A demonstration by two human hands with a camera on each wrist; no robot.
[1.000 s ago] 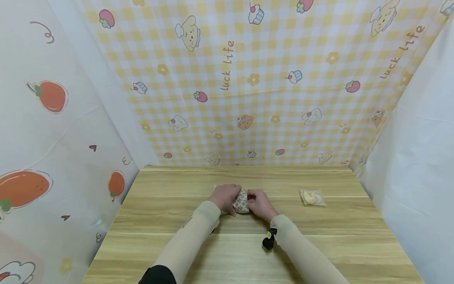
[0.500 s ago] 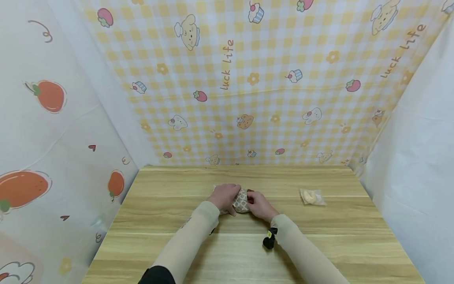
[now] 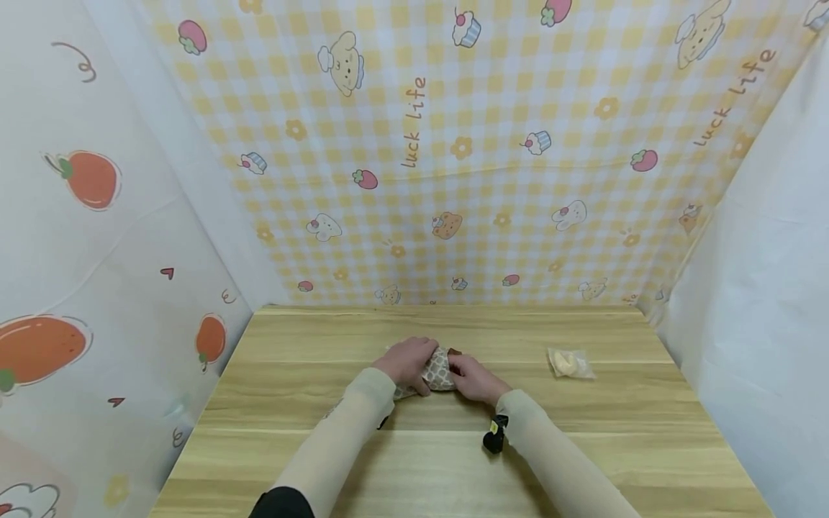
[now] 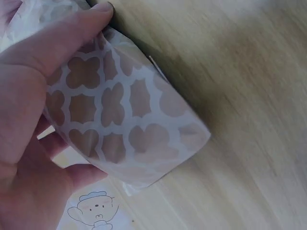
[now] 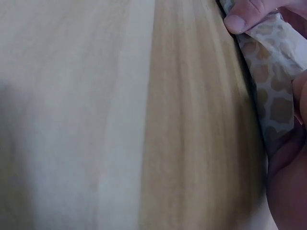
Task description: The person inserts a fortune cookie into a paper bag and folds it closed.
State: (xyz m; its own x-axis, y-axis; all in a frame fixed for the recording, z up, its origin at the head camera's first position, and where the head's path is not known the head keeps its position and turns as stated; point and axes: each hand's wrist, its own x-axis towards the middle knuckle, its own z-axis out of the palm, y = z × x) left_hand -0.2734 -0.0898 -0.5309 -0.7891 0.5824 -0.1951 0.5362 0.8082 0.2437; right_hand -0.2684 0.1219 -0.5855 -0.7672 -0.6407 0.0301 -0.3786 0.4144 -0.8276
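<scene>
A flat paper bag [image 3: 437, 370] with a beige-and-white lattice print is between both hands near the middle of the table. My left hand [image 3: 406, 362] grips its left part, thumb laid across the print; the left wrist view shows the bag's squared end [image 4: 192, 139] past that thumb. At the bag's right end, my right hand [image 3: 478, 380] has its curled fingers on the edge. A small reddish-brown piece [image 3: 455, 352] shows just behind those fingers, mostly hidden. In the right wrist view the left thumb [image 5: 237, 23] presses the bag's side [image 5: 271, 91].
A small clear packet [image 3: 570, 363] with a cream-coloured thing inside lies to the right on the wooden table [image 3: 583, 432]. A yellow checked cloth [image 3: 453, 144] hangs behind the table, with white sheets on both sides [image 3: 751, 288].
Both hands and the bag have shifted slightly left. More of the reddish-brown piece shows behind the right fingers. The view has tilted a little; the clear packet has stayed put.
</scene>
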